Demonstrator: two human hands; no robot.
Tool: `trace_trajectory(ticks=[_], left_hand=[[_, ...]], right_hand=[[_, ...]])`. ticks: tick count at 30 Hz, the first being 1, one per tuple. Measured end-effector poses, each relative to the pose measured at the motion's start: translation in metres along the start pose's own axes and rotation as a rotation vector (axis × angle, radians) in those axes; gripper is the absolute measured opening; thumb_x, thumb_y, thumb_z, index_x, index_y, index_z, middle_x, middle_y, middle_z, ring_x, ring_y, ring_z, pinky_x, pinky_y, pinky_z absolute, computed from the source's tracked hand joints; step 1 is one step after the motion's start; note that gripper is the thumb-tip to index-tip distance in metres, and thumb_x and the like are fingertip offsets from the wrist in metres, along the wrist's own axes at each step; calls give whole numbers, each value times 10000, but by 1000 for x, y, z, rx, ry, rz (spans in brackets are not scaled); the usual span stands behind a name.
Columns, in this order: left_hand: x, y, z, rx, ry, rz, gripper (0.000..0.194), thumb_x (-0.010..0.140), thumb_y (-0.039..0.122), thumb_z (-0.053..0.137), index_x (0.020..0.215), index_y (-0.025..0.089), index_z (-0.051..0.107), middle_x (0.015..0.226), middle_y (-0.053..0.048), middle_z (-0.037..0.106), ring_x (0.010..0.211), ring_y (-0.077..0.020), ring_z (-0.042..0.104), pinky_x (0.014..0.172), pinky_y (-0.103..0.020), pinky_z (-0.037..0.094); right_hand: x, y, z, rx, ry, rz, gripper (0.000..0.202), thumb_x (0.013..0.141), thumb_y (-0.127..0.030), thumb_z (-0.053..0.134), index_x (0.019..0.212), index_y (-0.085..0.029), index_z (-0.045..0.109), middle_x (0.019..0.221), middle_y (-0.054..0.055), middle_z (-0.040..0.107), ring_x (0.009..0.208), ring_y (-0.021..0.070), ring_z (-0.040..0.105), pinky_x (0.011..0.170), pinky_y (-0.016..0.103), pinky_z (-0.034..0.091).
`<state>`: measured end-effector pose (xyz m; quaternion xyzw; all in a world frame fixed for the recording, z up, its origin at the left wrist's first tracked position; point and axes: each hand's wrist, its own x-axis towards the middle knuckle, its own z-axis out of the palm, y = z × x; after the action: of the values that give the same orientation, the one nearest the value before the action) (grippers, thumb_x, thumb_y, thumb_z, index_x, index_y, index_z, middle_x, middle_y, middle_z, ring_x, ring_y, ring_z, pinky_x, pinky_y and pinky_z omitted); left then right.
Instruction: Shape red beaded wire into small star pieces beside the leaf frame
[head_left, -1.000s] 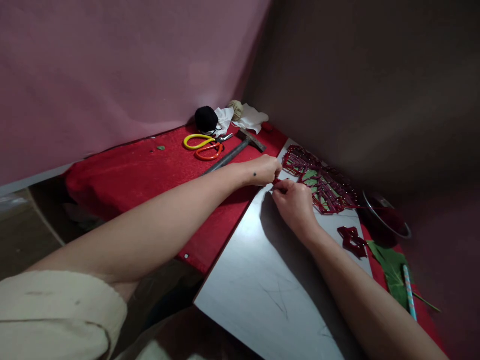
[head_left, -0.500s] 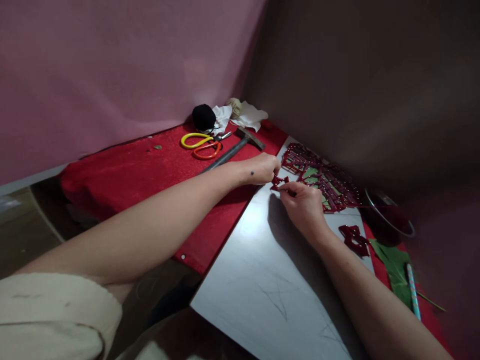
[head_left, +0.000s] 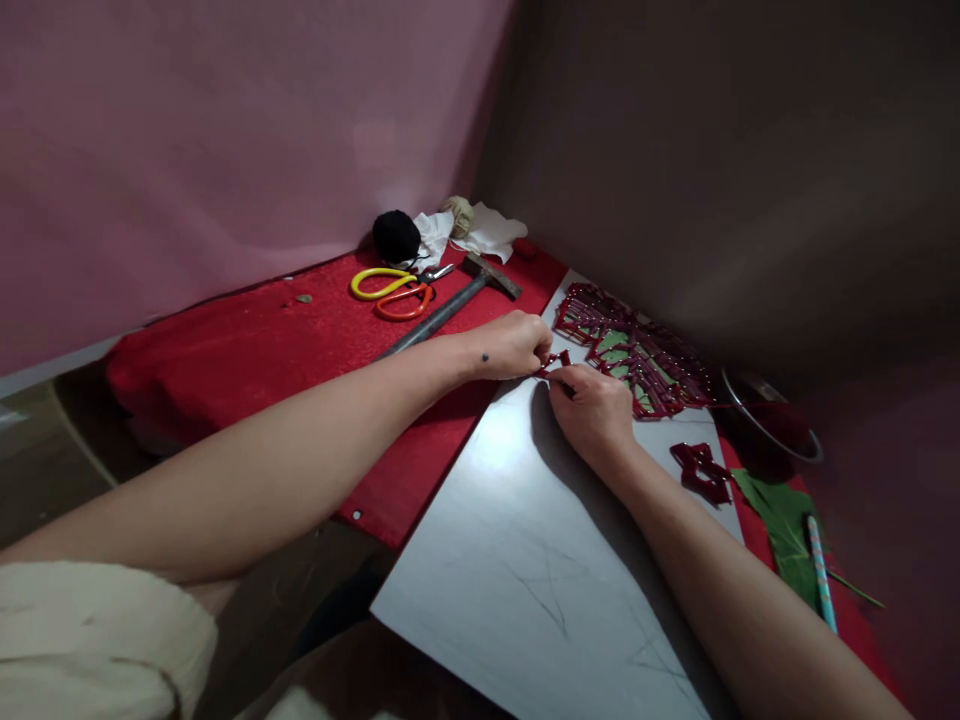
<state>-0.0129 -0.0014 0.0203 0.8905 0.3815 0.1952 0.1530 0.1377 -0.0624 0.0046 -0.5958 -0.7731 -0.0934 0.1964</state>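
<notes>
My left hand (head_left: 517, 345) is closed at the left edge of the white board (head_left: 495, 530), its fingers at a small dark red thread shape (head_left: 556, 360). Against the lower side of that shape my right hand (head_left: 596, 410) has its fingers pinched; what lies between the fingertips is too small to make out. Just behind, a large dark red thread pattern on nails (head_left: 660, 365) covers the board's far part, with green showing through. A red star-like thread shape (head_left: 701, 473) sits near the board's right edge. Pencil lines mark the near part.
On the red cloth (head_left: 247, 350) lie a hammer (head_left: 450, 308), yellow-and-orange scissors (head_left: 397, 290), a black yarn ball (head_left: 396, 237) and a beige one (head_left: 459, 215). At right are a metal bowl (head_left: 810, 447), a green leaf (head_left: 780, 525) and a striped stick (head_left: 823, 575). Walls rise behind.
The whole view has shifted slightly, so things stand a little further left. My left hand has moved slightly down over the small red shape, and my right hand stays close beside it.
</notes>
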Motion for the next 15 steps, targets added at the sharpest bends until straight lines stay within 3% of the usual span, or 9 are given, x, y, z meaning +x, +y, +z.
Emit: trace_trajectory(ticks=[7, 15], left_hand=[[-1, 10, -1, 256, -34, 42, 207, 763, 200, 484, 852, 136, 659, 760, -94, 655, 758, -190, 600, 612, -251, 380], [16, 10, -1, 245, -184, -16, 161, 710, 202, 557, 802, 175, 686, 724, -68, 633, 776, -192, 592, 652, -245, 400]], right_hand=[[-3, 4, 6, 6, 14, -43, 266, 794, -236, 422, 785, -215, 687, 809, 38, 684, 698, 156, 584, 587, 268, 353], [-1, 4, 8, 54, 2, -5, 242, 766, -195, 457, 791, -232, 694, 812, 22, 698, 711, 159, 591, 588, 266, 346]])
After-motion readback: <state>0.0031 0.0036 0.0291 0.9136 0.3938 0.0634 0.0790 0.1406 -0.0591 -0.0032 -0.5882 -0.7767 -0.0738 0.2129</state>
